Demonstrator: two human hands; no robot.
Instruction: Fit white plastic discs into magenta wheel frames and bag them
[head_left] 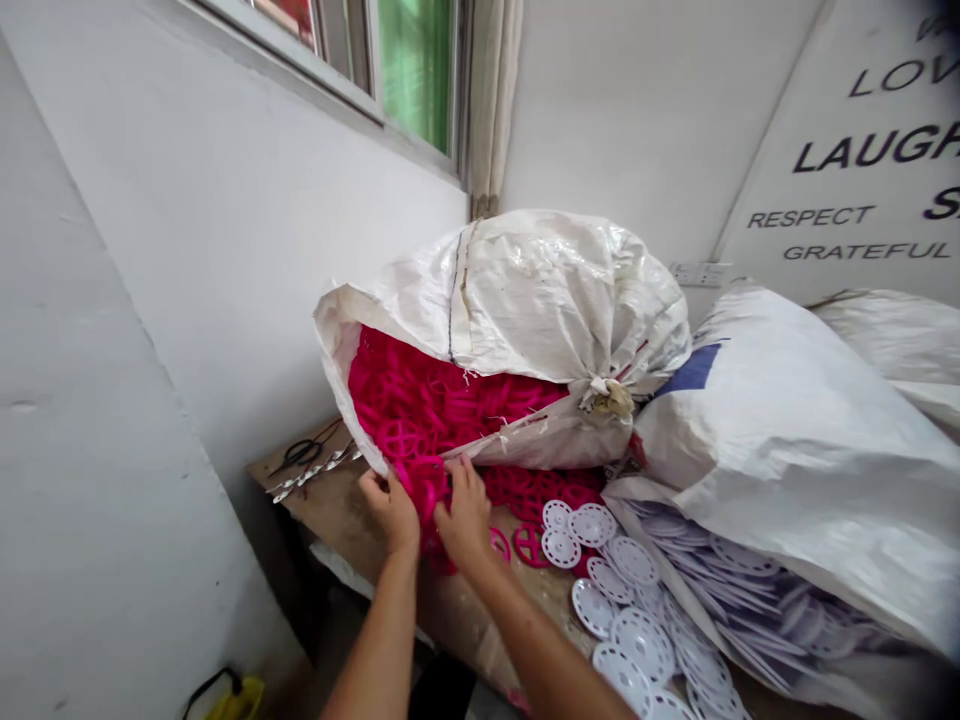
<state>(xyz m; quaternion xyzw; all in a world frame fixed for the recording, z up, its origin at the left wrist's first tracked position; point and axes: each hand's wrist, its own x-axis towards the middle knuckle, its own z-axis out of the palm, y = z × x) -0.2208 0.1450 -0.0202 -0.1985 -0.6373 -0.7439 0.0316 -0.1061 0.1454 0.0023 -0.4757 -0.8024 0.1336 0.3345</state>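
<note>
A white woven sack (547, 290) lies on its side, torn open along the front and knotted at the right. Bright pink plastic wheel-like rings (450, 400) fill it, and some spill out between my hands. My left hand (394, 512) has its fingers closed on the sack's lower lip at the left of the opening. Just right of it, my right hand (465, 508) grips the same lip beside the spilling rings. Its fingertips are partly hidden. More pink rings (531, 545) lie on the table under the sack.
White slotted discs (643, 645) spread over the wooden table (487, 635) from a second open sack (787, 420) at the right. Black-handled scissors (302, 453) and a silvery strip (315, 474) lie at the left corner. A wall (225, 250) rises close behind. A yellow object (236, 700) is low at left.
</note>
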